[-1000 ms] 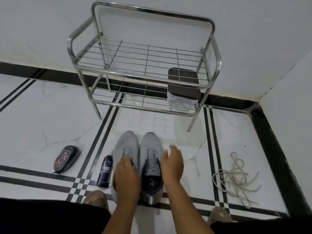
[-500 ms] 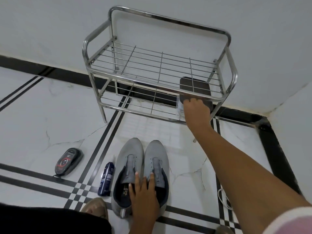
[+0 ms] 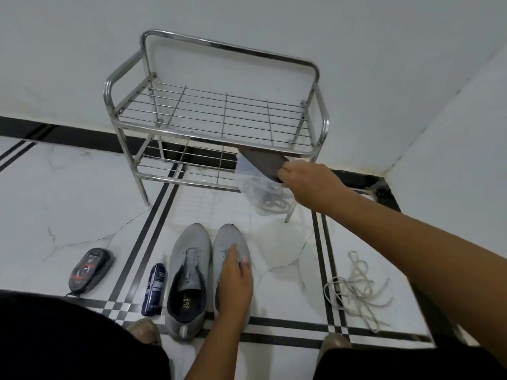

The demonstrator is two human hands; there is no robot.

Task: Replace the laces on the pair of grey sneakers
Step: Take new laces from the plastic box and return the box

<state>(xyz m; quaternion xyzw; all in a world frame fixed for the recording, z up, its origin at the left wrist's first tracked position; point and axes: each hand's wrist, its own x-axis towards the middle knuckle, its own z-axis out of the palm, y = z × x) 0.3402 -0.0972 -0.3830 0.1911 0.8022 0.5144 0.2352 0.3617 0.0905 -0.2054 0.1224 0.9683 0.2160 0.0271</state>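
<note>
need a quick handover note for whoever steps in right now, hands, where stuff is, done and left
Right hand: pinches the packet of new laces at the lower shelf of the metal rack.
Left hand: fingers flat on the right grey sneaker; left grey sneaker beside it.
Old laces: loose on the floor, right of the sneakers.
Done: both sneakers unlaced.
Left: open the packet, lace both.

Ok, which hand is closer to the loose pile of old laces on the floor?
Left. The left hand rests on the right-side sneaker, beside the old laces; the right hand is up at the rack.
</note>
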